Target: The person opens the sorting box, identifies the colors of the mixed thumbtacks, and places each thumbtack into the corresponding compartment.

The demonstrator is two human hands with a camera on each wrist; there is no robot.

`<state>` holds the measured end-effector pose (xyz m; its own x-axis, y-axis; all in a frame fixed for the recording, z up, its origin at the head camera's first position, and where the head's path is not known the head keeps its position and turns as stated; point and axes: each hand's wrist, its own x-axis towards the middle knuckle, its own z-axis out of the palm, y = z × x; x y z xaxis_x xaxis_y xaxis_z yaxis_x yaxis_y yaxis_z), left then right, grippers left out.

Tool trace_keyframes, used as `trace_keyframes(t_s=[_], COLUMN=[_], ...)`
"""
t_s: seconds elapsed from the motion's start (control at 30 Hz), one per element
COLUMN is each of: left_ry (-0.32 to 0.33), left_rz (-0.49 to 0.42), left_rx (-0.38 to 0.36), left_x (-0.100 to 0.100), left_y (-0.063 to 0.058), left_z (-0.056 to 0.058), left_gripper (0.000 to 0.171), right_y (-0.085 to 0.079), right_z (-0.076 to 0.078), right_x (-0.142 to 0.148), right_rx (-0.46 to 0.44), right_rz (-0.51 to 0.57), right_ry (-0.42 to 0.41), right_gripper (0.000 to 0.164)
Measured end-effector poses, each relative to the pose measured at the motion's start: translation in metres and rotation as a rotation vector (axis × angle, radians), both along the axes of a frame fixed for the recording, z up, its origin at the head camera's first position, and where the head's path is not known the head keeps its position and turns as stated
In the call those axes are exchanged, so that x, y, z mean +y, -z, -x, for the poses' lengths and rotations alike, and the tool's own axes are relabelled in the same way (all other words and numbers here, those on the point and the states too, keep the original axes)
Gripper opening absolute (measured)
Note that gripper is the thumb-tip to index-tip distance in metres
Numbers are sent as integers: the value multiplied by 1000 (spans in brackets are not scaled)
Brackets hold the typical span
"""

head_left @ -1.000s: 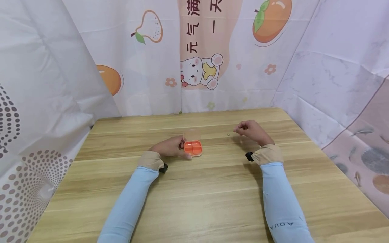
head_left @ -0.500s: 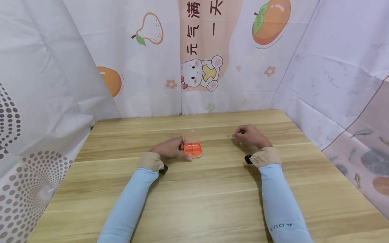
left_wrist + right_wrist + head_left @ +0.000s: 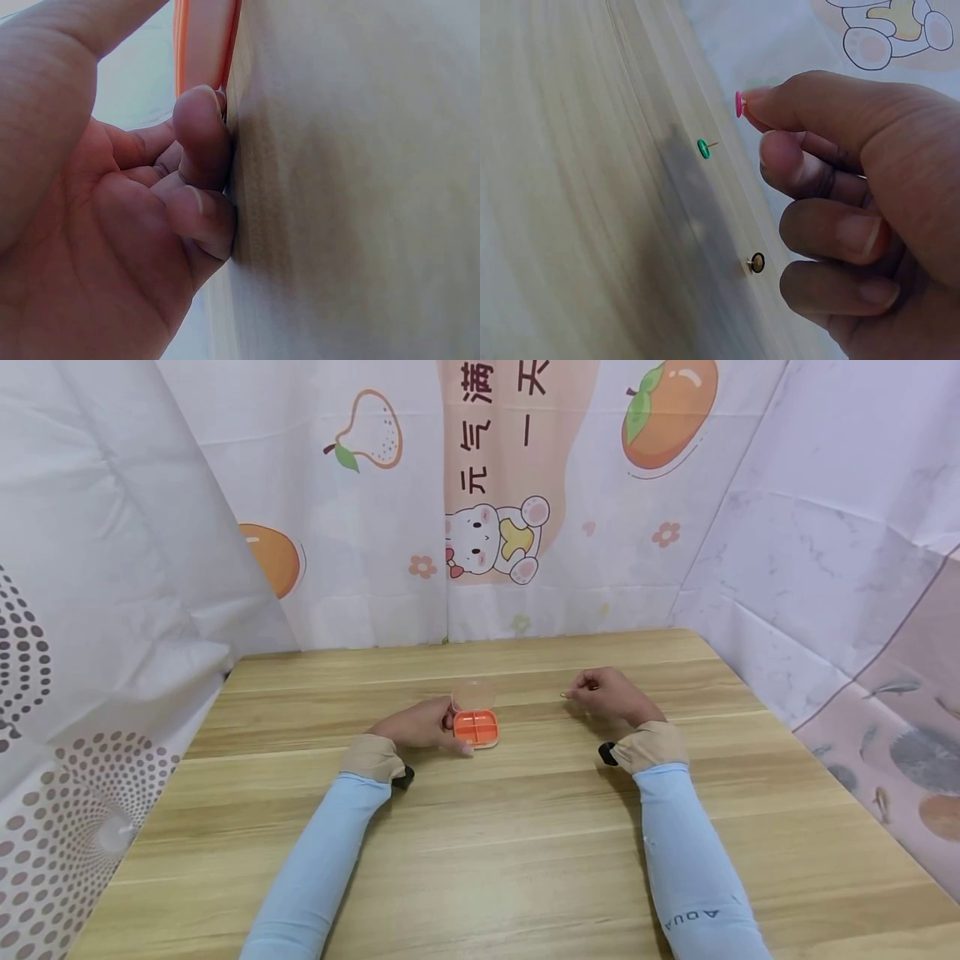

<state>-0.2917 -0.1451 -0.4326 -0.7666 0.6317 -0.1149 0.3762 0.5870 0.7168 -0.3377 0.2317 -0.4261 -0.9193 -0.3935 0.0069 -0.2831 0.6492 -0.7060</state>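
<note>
My left hand (image 3: 423, 724) holds a small orange pill box (image 3: 476, 727) on the table, thumb along its near edge and fingers at its left side. The box has several compartments, and its clear lid (image 3: 473, 696) stands open at the back. In the left wrist view, curled fingers (image 3: 201, 135) lie between the box's orange side (image 3: 206, 49) and the tabletop. My right hand (image 3: 870, 195) pinches a pink thumbtack (image 3: 739, 103) between thumb and index finger. On the wood nearby lie a green thumbtack (image 3: 704, 148), pin up, and a dark-rimmed gold thumbtack (image 3: 757, 262) beside the curled fingers.
The wooden table (image 3: 465, 852) stretches out on all sides of the hands. A printed curtain (image 3: 360, 543) hangs behind its far edge, with more cloth (image 3: 832, 568) at the right. Black straps (image 3: 609, 753) sit at the wrists.
My right hand has shifted left and slightly nearer, its fingertips now right at the small tack on the table in the head view. The left hand and the pill box stay put.
</note>
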Motion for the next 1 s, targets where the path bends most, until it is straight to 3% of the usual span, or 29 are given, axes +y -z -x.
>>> trace_keyframes(t_s=[0.3, 0.8, 1.0], left_ry=[7, 14, 7], left_rz=[-10, -36, -30], left_rx=[-1, -23, -20], left_x=[-1, 0, 0], left_y=[0, -1, -1], left_z=[2, -1, -2], left_gripper=[58, 62, 62], right_y=[-6, 0, -2], right_z=[-3, -2, -3], right_x=[-12, -17, -23], right_rx=[25, -6, 18], right_rz=[-15, -1, -19], right_ry=[-41, -35, -76], right_gripper=[20, 15, 15])
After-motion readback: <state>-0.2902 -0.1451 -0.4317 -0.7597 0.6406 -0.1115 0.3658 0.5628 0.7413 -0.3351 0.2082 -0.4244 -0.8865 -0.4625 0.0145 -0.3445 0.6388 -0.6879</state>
